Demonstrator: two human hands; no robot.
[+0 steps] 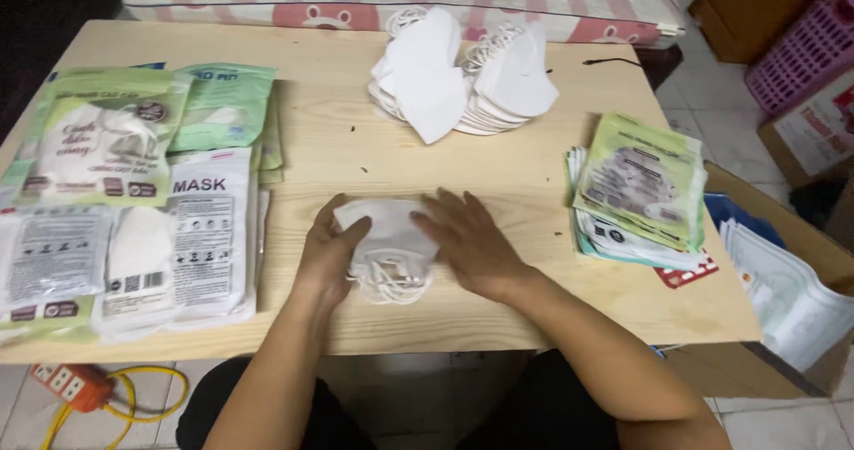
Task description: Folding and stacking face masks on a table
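Note:
A small stack of white folded face masks (389,232) with ear loops lies near the front middle of the wooden table (356,139). My left hand (327,253) grips its left side, thumb on top. My right hand (470,241) lies flat with fingers spread against the stack's right side. The loops bunch out toward me below the stack.
A larger pile of loose white masks (463,76) sits at the table's far middle. Filled green and white mask pouches (133,201) cover the left side. Empty pouches (639,192) are stacked at the right. A cardboard box (792,290) stands at the right, an orange power strip (71,384) on the floor.

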